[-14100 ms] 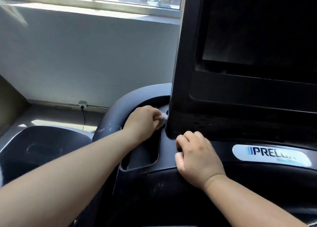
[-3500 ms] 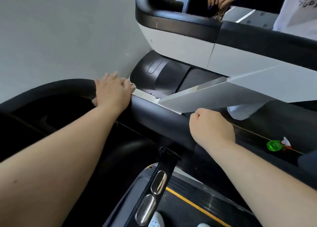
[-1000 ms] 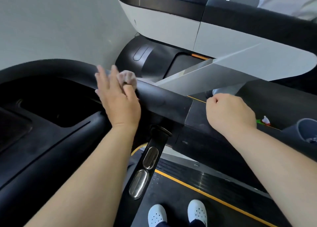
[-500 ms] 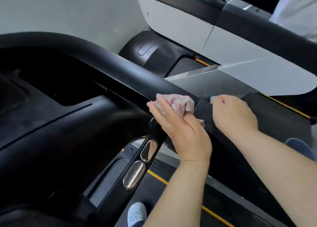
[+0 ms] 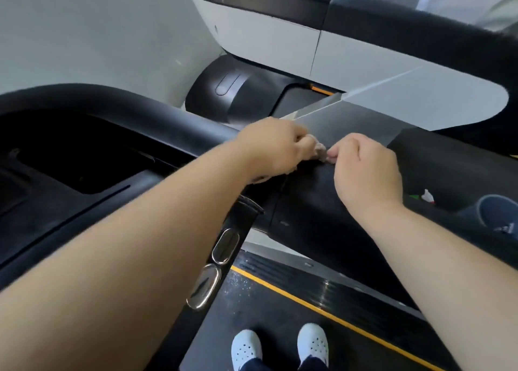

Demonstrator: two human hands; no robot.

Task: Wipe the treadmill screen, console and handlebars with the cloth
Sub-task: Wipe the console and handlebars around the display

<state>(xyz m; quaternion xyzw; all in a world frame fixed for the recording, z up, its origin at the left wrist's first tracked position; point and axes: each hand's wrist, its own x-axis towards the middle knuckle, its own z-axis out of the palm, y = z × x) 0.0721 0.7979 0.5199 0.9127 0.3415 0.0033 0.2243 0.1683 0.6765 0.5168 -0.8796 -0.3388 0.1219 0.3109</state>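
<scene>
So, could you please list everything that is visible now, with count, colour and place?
cloth: one, pinkish white, between both grips on the handlebar
handlebar: one, black, curving from left to centre
console: one, black, left
sensor plates: two, silver, on the black bar under the left forearm
belt: one, black, bottom
yellow line: one, along the belt's right side
neighbouring treadmill: one, white and black, top
dark shoe: one, navy, right edge
wall: one, grey, upper left
white shoes: two, bottom centre, on the belt
left grip: one, bare hand, curled round the cloth
right grip: one, bare hand, curled, fingertips pinching the cloth's edge
</scene>
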